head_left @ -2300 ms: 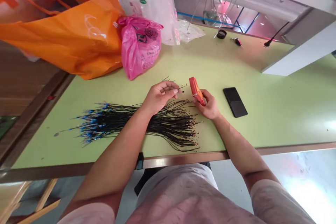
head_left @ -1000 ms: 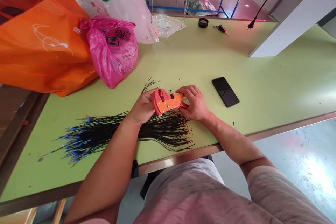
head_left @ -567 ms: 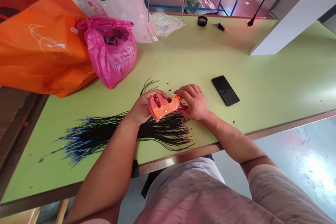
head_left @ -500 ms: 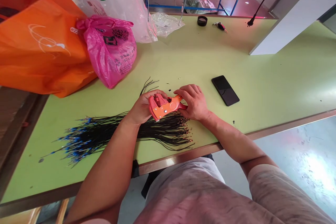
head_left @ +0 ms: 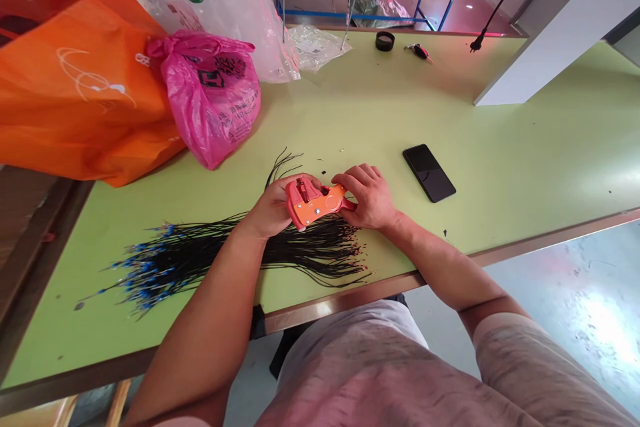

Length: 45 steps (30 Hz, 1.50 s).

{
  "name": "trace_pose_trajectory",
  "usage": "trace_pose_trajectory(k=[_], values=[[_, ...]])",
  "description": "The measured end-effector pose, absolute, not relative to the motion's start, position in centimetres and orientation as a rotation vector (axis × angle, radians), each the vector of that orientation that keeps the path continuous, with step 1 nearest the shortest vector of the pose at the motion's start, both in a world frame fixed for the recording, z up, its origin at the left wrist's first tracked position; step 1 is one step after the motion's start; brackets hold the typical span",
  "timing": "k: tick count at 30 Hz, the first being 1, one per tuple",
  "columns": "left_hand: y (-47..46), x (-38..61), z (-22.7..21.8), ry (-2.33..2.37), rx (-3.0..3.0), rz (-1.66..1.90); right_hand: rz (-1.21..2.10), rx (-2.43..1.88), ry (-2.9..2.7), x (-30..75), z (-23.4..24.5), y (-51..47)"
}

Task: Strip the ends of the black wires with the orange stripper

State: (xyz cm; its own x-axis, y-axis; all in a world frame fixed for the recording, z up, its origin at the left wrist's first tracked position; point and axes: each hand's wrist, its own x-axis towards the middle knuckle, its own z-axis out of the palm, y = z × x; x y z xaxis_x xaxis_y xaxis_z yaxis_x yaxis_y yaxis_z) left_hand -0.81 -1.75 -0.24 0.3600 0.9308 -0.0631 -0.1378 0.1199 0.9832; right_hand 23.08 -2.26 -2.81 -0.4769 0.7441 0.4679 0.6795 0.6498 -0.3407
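Note:
An orange-and-red wire stripper (head_left: 320, 205) is held above the table, its wide head pointing left. My right hand (head_left: 369, 195) is closed around its handles. Close against the head, my left hand (head_left: 275, 205) has its fingers curled behind the tool; a few thin black wires (head_left: 278, 165) fan out from its far side, seemingly from its grip, though the fingertips are hidden. Beneath both hands lies a large bundle of black wires (head_left: 210, 245), with blue fittings (head_left: 145, 273) at the left and short coppery ends at the right.
On the green table (head_left: 350, 113) are a black phone (head_left: 429, 173), keys (head_left: 419, 51) and a dark ring (head_left: 385, 41). An orange bag (head_left: 85, 93), a tied pink plastic bag (head_left: 215, 100) and clear bags (head_left: 225, 7) stand at far left. A white panel (head_left: 545, 40) rises at right.
The wire stripper has shifted and turned very slightly, its head moving a little to the right. Both hands keep nearly the same place and grip.

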Motion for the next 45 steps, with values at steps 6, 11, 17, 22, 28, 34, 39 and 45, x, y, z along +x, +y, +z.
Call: trace_pose_trajectory(k=[6, 11, 17, 22, 28, 34, 39, 45], values=[[-1.8, -0.7, -0.1, 0.87, 1.162, 0.956, 0.123, -1.107, -2.27, 23.0, -2.9, -2.3], [-1.9, -0.4, 0.2, 0.898, 1.102, 0.958, 0.047, -1.083, -2.247, 23.0, -3.0, -2.2], [-2.1, -0.3, 0.3, 0.839, 1.141, 0.917, 0.111, -1.143, -2.306, 23.4, -3.3, -2.0], [-2.0, -0.3, -0.4, 0.816, 1.201, 0.965, 0.241, -1.143, -2.243, 23.2, -3.1, -2.0], [0.3, -3.2, -2.1, 1.399, 1.275, 1.487, 0.613, -1.282, -1.748, 23.8, -2.8, -1.0], [0.9, -6.3, -2.6, 1.658, 1.793, 1.617, 0.839, -1.347, -1.389, 25.0, -3.3, 0.4], [0.0, -2.5, -2.4, 1.591, 2.114, 1.361, 0.895, -1.314, -1.319, 24.9, -3.0, 0.4], [-2.0, -0.9, -1.4, 1.436, 2.513, 1.463, 0.897, -1.315, -1.325, 24.7, -3.0, 0.1]])
